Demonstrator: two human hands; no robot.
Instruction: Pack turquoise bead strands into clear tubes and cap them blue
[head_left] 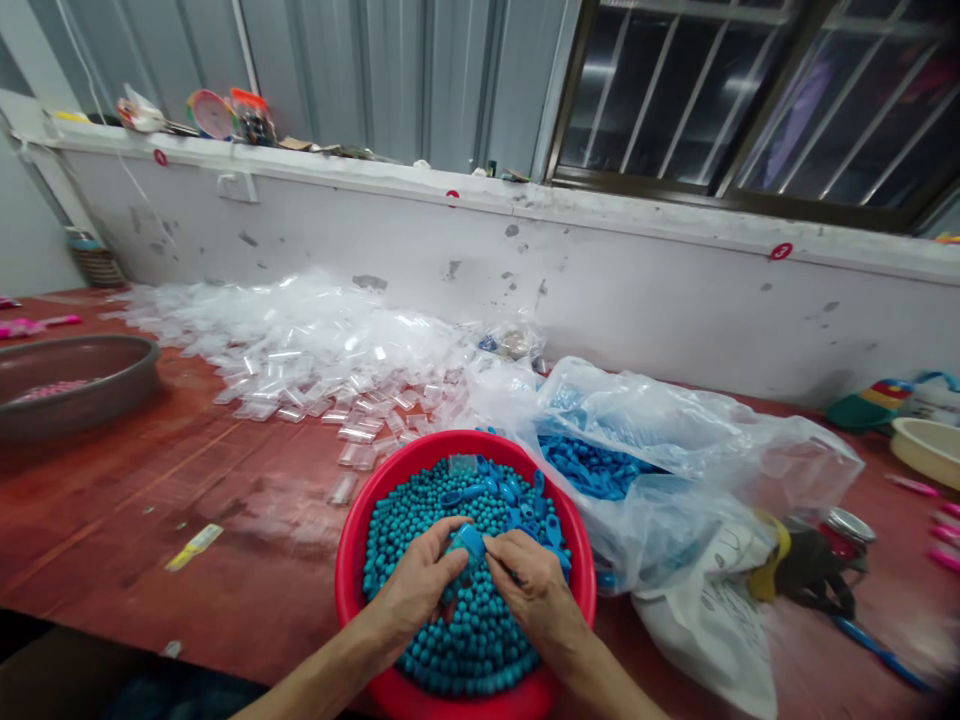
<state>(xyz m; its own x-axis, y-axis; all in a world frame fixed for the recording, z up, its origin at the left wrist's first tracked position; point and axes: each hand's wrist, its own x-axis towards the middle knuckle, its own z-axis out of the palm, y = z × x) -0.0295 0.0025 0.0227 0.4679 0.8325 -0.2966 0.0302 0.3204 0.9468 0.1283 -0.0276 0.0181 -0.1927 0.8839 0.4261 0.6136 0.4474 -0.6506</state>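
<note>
Over a red basin (349,560) full of teal beads (480,612), my left hand (429,572) grips a small clear container with a blue top (468,543). My right hand (534,588) is closed, thumb and fingertips pinched at the right edge of that blue top. What lies between the right fingertips is too small to make out. Several blue plastic scoops (553,530) lie on the beads at the basin's right side. A clear plastic case (462,463) rests on the beads near the far rim.
Clear plastic cases (322,345) are heaped along the wall. Right of the basin lies a plastic bag (720,430) with blue scoops (592,465) inside. A brown basin (142,370) stands at the left, a cream basin (919,445) at the right. A yellow-labelled strip (194,547) lies on the red table (247,600).
</note>
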